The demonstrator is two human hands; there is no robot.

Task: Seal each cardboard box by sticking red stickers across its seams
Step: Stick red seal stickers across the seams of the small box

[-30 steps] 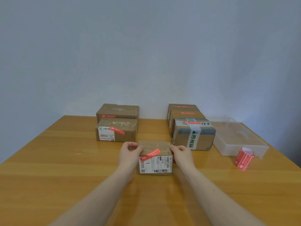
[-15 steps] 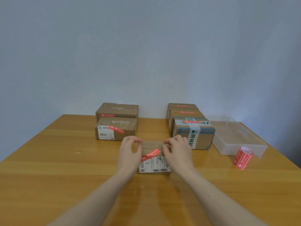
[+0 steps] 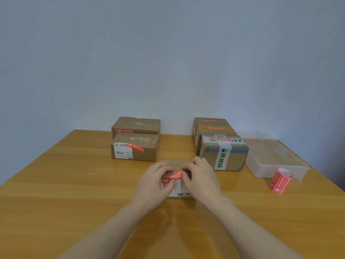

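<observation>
Cardboard box, small and carrying a white barcode label on its near face, sits on the wooden surface near the middle, with both hands over it. A red sticker runs slantwise across its near top edge. The left hand has its grip curled over the box's left end, thumb on the sticker's lower end; the right hand has its fingers bent over the right end, fingertips pressing the sticker's upper end. To the right lies a roll of red stickers, just beside a clear plastic bin whose inside looks bare. Farther back on the left stand two brown boxes, one behind the other, each with a red sticker. Far right, three more boxes stand in a row, each stickered on top.
</observation>
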